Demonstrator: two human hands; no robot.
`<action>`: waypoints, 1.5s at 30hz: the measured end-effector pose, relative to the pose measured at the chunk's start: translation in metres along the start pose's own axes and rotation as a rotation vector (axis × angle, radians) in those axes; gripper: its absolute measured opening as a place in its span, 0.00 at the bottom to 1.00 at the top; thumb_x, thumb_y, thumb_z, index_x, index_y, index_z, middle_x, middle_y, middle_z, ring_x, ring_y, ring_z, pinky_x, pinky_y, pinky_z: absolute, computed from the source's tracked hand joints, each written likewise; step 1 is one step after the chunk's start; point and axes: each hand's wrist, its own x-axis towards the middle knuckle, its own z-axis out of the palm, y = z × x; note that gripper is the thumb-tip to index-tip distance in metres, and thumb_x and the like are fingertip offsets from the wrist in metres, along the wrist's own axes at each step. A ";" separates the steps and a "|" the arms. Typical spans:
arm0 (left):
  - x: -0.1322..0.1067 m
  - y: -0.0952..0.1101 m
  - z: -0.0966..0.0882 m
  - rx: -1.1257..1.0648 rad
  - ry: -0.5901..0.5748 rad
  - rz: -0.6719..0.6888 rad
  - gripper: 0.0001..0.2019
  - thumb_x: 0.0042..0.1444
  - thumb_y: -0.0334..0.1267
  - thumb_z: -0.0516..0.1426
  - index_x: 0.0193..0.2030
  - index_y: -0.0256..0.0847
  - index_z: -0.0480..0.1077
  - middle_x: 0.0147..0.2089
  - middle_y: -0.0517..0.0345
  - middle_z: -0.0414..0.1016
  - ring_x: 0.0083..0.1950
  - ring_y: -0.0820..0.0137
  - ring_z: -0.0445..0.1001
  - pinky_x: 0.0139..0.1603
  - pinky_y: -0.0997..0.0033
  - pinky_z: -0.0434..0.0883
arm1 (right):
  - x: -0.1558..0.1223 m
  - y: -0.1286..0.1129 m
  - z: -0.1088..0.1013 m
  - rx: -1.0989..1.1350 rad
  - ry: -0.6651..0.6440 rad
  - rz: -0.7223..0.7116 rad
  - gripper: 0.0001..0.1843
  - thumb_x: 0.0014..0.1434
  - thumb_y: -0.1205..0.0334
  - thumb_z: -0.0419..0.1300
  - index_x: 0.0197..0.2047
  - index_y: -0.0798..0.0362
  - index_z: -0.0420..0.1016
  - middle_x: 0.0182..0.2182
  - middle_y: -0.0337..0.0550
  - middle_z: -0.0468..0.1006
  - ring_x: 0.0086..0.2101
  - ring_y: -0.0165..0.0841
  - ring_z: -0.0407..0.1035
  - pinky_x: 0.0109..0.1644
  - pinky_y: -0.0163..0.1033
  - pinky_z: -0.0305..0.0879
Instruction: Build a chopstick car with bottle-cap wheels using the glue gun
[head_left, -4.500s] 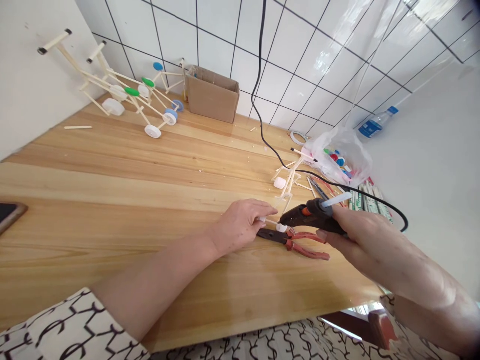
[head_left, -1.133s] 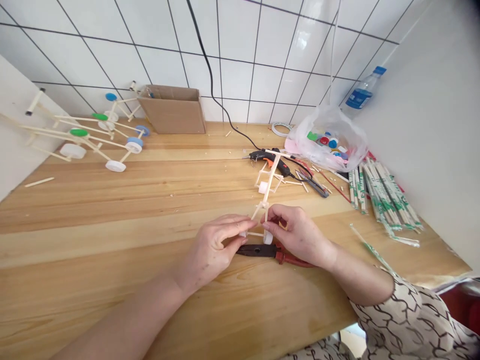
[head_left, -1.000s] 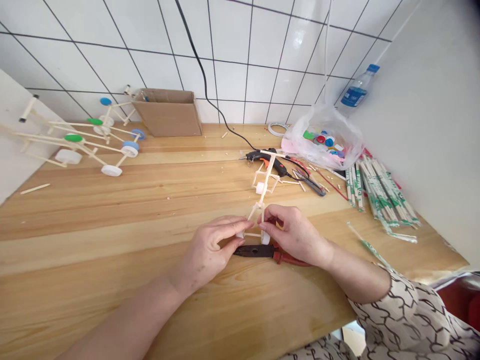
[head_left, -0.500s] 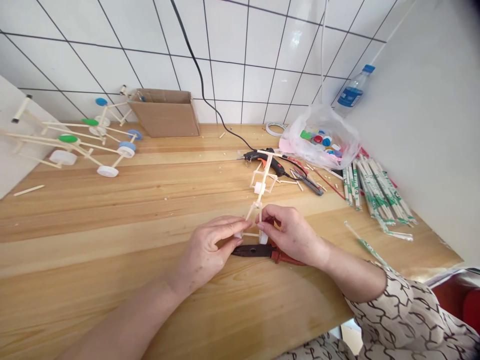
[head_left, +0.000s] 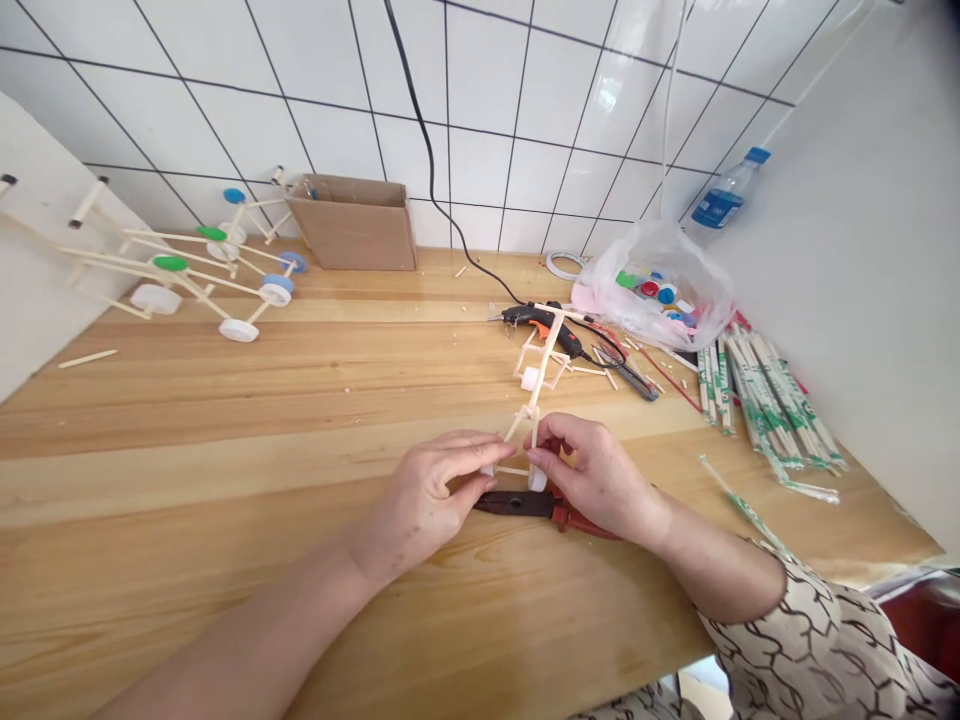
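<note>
I have both hands meeting just below the centre of the picture, over the table [head_left: 225, 420]. My left hand [head_left: 431, 495] comes in from the lower left, thumb and fingers closed together on the left end of the model's near crossbar, where a small white cap sits. My right hand [head_left: 592, 475] comes in from the lower right and pinches the right end of the same bar, fingertips on the other white cap. The model [head_left: 534, 372], a thin frame of pale sticks, runs from between my fingertips up toward the centre and reaches as far as the glue gun [head_left: 541, 320]; I cannot tell whether the two touch. The pliers [head_left: 525, 503] lie flat on the table right under my fingers, dark nose pointing left, red handles partly hidden by my right hand. The gun's black cord [head_left: 431, 170] climbs the tiled wall to the top edge. Right of centre sits a clear bag [head_left: 675, 300] of coloured caps, with wrapped chopsticks [head_left: 765, 400] fanned out just beside it toward the right edge and a bottle [head_left: 724, 195] against the wall above. In the upper left stand wheeled models [head_left: 187, 275], with a box [head_left: 356, 225] near them
</note>
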 end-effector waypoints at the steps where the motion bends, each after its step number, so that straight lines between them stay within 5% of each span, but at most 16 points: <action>1: 0.000 0.000 0.000 -0.001 -0.001 0.000 0.16 0.50 0.25 0.55 0.44 0.42 0.74 0.44 0.56 0.78 0.44 0.69 0.75 0.48 0.69 0.73 | 0.000 0.001 0.000 -0.002 -0.001 -0.001 0.06 0.53 0.71 0.54 0.26 0.54 0.65 0.22 0.35 0.68 0.25 0.27 0.62 0.31 0.31 0.59; 45: -0.002 -0.004 0.002 0.027 -0.024 -0.022 0.15 0.49 0.26 0.57 0.44 0.42 0.75 0.44 0.58 0.78 0.44 0.71 0.75 0.48 0.75 0.72 | -0.006 0.013 0.009 -0.073 0.059 -0.067 0.06 0.53 0.70 0.55 0.26 0.54 0.63 0.22 0.35 0.66 0.26 0.27 0.59 0.31 0.32 0.54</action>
